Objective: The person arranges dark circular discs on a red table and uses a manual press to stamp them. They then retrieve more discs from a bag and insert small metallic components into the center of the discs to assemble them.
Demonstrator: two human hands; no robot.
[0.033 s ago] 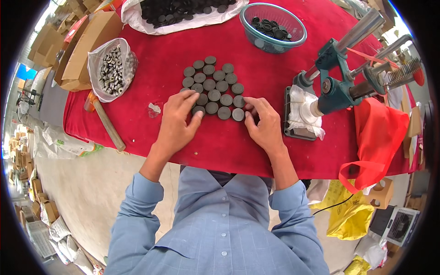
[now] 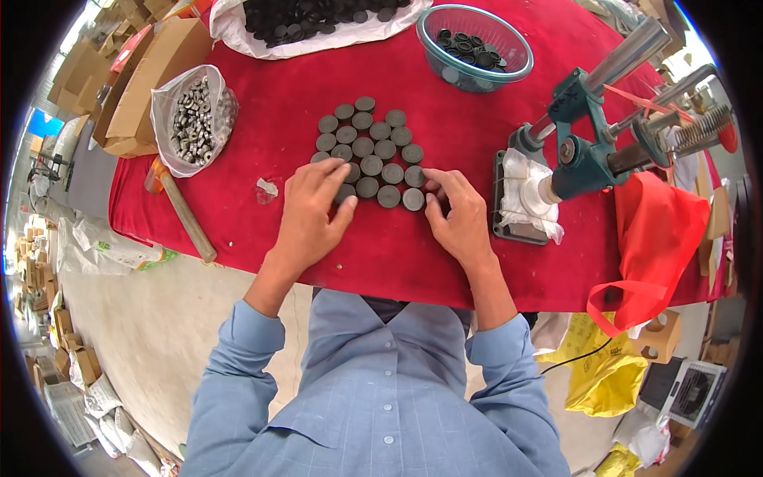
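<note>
Several round, dark grey discs [image 2: 371, 165] lie flat in a loose cluster on the red cloth. My left hand [image 2: 311, 208] rests at the cluster's lower left, its thumb apart from its fingers, covering part of the discs there. On the opposite side, my right hand [image 2: 458, 211] has its fingertips beside the lower right discs, with thumb and forefinger apart. Neither hand holds a disc off the cloth.
A teal-rimmed bowl [image 2: 520, 75] and a white sack [image 2: 230, 30] hold black round parts. A bag of metal parts [image 2: 193, 119] and a hammer [image 2: 187, 216] lie at left. A hand press [image 2: 576, 151] and a red bag [image 2: 656, 238] are at right.
My left hand has shifted very slightly to the right at the cluster's edge. My right hand and the discs look almost the same.
</note>
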